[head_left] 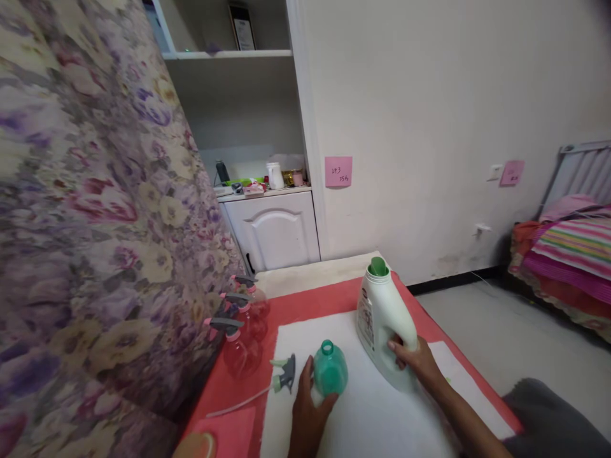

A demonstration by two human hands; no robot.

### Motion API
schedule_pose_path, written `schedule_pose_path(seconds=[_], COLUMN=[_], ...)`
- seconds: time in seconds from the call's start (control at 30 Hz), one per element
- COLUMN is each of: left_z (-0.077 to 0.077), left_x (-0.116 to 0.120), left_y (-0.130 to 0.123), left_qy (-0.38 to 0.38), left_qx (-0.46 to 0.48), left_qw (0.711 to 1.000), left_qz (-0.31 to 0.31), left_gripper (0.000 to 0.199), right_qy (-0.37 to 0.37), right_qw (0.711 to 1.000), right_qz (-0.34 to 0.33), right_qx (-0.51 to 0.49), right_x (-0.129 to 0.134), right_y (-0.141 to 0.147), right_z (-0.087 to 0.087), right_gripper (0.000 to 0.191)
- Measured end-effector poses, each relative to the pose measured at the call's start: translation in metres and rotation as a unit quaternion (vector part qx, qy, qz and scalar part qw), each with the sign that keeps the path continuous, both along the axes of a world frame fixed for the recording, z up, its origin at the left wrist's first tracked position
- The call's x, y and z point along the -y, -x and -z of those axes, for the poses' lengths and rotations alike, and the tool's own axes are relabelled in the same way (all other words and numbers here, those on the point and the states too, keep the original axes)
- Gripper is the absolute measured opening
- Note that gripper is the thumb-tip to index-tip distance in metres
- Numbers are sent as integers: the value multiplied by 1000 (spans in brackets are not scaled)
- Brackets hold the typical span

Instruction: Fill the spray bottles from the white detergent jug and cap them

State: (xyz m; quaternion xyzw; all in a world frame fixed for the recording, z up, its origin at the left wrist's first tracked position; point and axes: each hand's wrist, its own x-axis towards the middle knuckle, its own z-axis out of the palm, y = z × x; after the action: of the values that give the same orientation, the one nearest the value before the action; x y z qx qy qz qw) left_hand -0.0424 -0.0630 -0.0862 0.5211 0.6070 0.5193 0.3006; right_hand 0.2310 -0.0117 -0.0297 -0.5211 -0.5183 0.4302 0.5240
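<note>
The open neck of the green bottle [331, 372], in the lower middle of the frame, is narrow, while the jug [382, 318] to its right is bulky and has a wide green spout [377, 268] with no cap on it. Any tilt of the jug toward the bottle could send liquid, if it holds any, past that small mouth and onto the white cloth [363, 420].

The right hand [413, 357] has its fingers curled round the jug's handle, low on the far side from the bottle; a heavy jug might swing or tip from that one hold. Whether its base bears fully on the table [300, 280] is hard to tell.

The left hand [310, 407] cups the bottle's lower side between fingers and thumb. The bottle looks light, so a knock from the jug or an uneven squeeze could topple it.

At the lower left, the loose spray head [285, 375] lies close beside the left hand, its tube [241, 405] stretched out leftward; a sideways sweep could catch it. The pink bottles [241, 353] stand farther left, crowded near the curtain [109, 254], where a snag might upset them.
</note>
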Motion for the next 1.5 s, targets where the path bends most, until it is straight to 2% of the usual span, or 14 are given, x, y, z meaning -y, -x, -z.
schedule_pose_path(seconds=[0.1, 0.17, 0.27, 0.4, 0.5, 0.67, 0.93, 1.23, 1.4, 1.5], left_z=[2, -3, -21, -53, -65, -65, -69, -71, -80, -83], left_x=[1, 3, 0, -15, -30, -50, -59, -57, -56, -55], left_y=[2, 3, 3, -2, -4, 1, 10, 12, 8, 8], left_qy=[-31, -51, -85, -106, -85, -25, -1, 7, 9, 9], left_qx=[-28, -52, -65, -38, 5, 87, 93, 76, 60, 57], left_qw=[999, 997, 994, 994, 995, 987, 973, 978, 977, 976], left_qz=[-17, -29, -28, 15, 46, 135, 209, 193, 203, 209], left_gripper=[72, 68, 59, 47, 44, 35, 27, 34, 26, 24], right_qy=[5, 5, 6, 9, 10, 8, 12, 6, -3, -28], right_qw=[1000, 1000, 1000, 999, 998, 997, 997, 999, 999, 998], right_qz=[12, 18, 24, 47, 60, 71, 69, 38, 8, 3], right_qx=[0, -3, -8, -15, -16, -22, -11, -14, -45, -47], right_x=[0, 0, -2, -4, -5, -5, -2, -6, -10, -11], right_y=[1, 2, 3, 5, 6, 8, 9, -2, -1, 2], right_z=[1, 3, 7, 13, 17, 21, 16, 1, -7, -20], right_gripper=[33, 33, 34, 36, 37, 39, 40, 40, 49, 55])
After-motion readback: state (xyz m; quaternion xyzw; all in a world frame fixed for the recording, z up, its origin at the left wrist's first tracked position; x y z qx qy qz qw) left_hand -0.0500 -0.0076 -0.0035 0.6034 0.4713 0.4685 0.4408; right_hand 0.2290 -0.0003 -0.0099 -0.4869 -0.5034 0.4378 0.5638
